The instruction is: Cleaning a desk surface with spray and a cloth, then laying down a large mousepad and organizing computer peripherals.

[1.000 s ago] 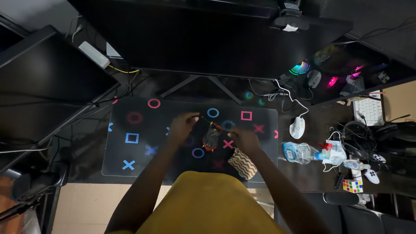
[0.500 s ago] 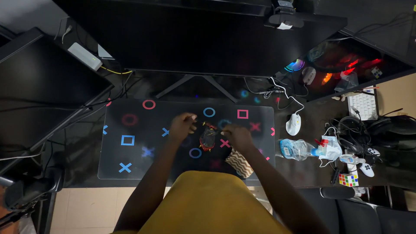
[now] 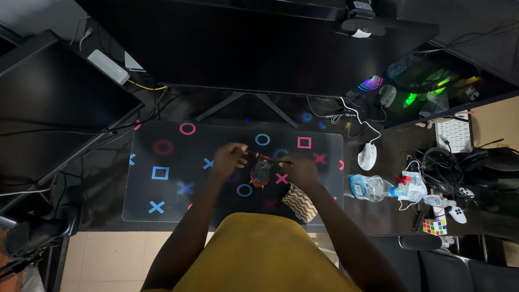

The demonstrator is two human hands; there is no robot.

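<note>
Pinching a thin reddish strip (image 3: 258, 156) between them, the left hand (image 3: 230, 157) and the right hand (image 3: 299, 168) hover over the middle of a dark desk mat (image 3: 162, 194). Each hand has its fingertips closed on one end of the strip, the left at the far-left end, the right at the near-right end, with the other fingers curled in. Just under the strip, between the two hands, a small dark object with red and orange edges (image 3: 260, 173) lies on the mat; its exact kind is too dim to tell. A brown pouch with a cream zigzag pattern (image 3: 300, 201) lies just beside the right wrist. The mat is printed with pink and blue circles, squares and crosses and covers the tabletop (image 3: 378, 216). To the right, well apart from the hands, are a white mouse (image 3: 368, 157), a crumpled plastic bottle (image 3: 372, 187) and a colour cube puzzle (image 3: 437, 226).
</note>
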